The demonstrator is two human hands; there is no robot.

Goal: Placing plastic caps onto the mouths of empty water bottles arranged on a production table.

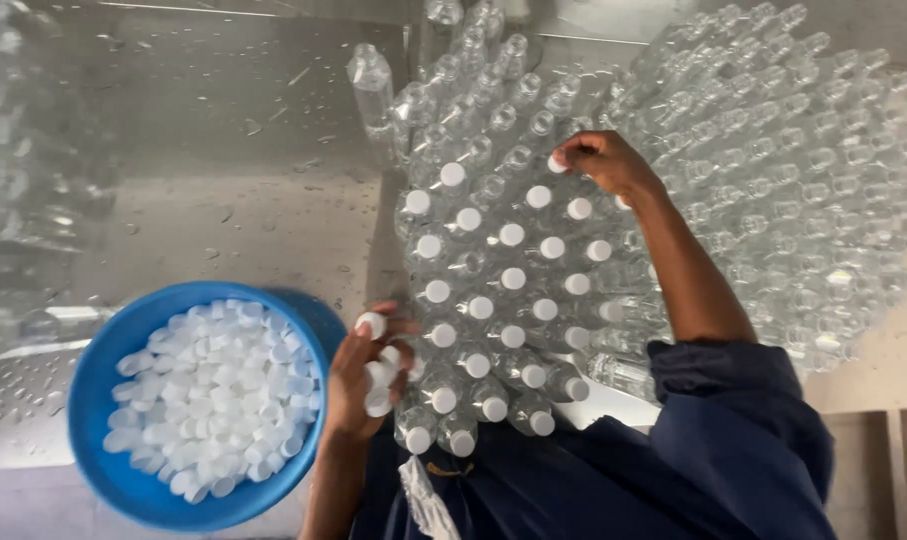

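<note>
white caps and clear bottles on a wet metal table.

the left hand (359, 375) is curled shut around a small bunch of white caps (379, 385), with one more cap pinched at its fingertips, just beside the near edge of the bottles. the right hand (604, 165) reaches far over the bottles and pinches one white cap (557, 162) on top of a bottle, fingers closed on it. the clear plastic bottles (504, 130) stand close together in a big bunch; the ones near the person have white caps on, and the ones farther away are open at the top. a blue bowl (99, 375) full of loose white caps sits to the left, just beside the left hand. the metal table (224, 200) has drops of water on it. the person wears a dark blue sleeve (734, 420).
</note>
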